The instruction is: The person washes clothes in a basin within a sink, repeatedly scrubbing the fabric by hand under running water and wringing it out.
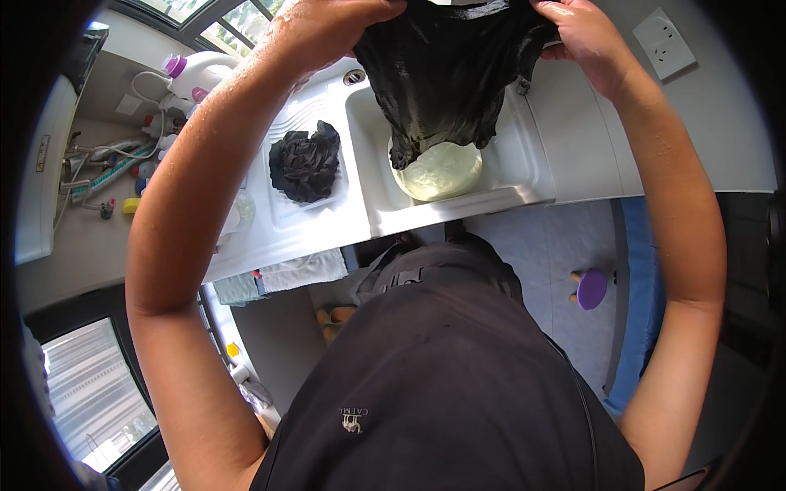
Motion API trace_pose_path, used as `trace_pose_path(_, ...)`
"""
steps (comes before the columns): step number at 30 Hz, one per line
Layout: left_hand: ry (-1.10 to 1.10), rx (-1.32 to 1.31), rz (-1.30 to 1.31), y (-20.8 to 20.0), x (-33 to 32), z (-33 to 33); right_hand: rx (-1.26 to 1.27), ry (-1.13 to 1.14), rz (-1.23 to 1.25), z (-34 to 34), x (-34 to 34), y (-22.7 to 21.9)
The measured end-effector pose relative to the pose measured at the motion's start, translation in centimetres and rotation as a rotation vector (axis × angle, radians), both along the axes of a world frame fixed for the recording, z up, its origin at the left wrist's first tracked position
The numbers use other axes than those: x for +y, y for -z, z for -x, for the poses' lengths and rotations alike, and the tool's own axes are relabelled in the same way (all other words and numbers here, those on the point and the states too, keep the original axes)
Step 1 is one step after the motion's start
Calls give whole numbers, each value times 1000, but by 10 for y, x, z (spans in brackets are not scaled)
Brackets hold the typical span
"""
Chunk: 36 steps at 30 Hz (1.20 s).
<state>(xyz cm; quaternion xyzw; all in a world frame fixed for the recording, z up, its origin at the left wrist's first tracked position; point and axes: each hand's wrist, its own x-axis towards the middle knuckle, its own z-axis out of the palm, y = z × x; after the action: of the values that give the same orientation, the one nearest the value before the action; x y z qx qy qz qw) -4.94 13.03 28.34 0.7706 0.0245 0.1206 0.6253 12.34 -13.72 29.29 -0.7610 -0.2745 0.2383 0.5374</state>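
Note:
A wet black garment (450, 74) hangs stretched between my two raised hands over the sink. At its upper left edge my left hand (348, 20) grips the cloth, its fingertips partly cut off by the top of the picture. My right hand (585, 45) pinches the upper right edge between thumb and fingers. The garment's lower end hangs down in front of a round basin (442, 173) of pale, cloudy water in the white sink (524, 164). A second black cloth (304, 162) lies crumpled on the ribbed washboard left of the sink. Drops cling to both forearms.
Behind my left forearm stand a white bottle with a purple cap (201, 72) and other bottles. Towels (304, 270) hang below the counter's front edge. A wall socket (663, 42) is at the upper right. A small purple stool (591, 289) stands on the grey floor.

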Motion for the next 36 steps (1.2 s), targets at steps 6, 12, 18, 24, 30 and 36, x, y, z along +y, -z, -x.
trace_pose_path(6,-45,53,-5,-27,-15,-5,-40,23,-38,13,-1,-28)
trace_pose_path(12,-19,114,64,-8,-20,-1,43,-46,-59,14,4,-12)
trace_pose_path(18,-41,191,-316,49,-30,-4,186,-56,89,-8,22,69)
trace_pose_path(24,36,469,-473,202,-49,-26,77,-124,236,-17,40,261)
trace_pose_path(30,-75,687,-655,383,-64,-37,-52,62,561,15,46,411)
trace_pose_path(36,-86,567,-953,527,-74,-31,-464,-336,694,35,67,505)
